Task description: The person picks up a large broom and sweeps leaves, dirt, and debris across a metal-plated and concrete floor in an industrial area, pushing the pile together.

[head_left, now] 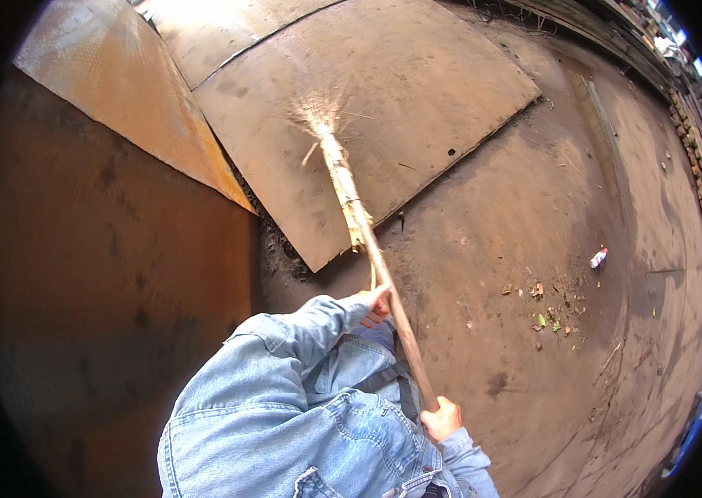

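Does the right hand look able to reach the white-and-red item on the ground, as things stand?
Probably not: the right hand is closed around the broom handle, and the white-and-red item lies on the ground well away, ahead and rightward, though nothing tall blocks the way.

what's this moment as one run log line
left hand: grips wooden handle partway up | right hand: grips handle's near end | broom head: over metal sheet | nearby: scattered leaves

No lettering, number or sign can be read; the small white-and-red scrap [599, 258] at three o'clock is seen too small.
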The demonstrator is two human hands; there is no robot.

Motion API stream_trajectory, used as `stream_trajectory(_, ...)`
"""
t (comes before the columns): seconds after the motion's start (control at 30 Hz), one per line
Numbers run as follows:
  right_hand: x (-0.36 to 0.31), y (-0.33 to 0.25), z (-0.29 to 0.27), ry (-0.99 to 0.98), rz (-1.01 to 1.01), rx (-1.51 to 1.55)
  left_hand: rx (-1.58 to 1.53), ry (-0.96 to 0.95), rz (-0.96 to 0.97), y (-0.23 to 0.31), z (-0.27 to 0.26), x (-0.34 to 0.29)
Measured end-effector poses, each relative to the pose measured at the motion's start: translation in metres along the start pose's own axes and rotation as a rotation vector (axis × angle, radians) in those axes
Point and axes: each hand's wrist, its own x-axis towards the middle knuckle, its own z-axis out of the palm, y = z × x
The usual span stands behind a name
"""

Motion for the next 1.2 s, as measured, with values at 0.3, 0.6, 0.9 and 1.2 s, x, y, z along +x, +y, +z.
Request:
stream_trajectory(0.3, 0.029, 0.007, 0.009, -0.207, -0.116, -0.253, -0.158, 0.036, -0.210, -0.073, -0.050, 0.029)
stream_trajectory(0.6, -0.018, 0.104, -0.029, -0.168, 0.034, -0.377, 0.319, 0.144, -0.231, -0.107, 0.023, 0.022)
stream_trajectory(0.9, -0.216, 0.352, -0.096, -0.051, 0.181, -0.322, -0.808, 0.333, 0.360, -0.219, 0.336, 0.096)
stream_trajectory(1.2, -0.598, 0.485, 0.055, -0.001, 0.871, -0.033, 0.338, 0.195, -0.145, -0.481, 0.679, 0.017)
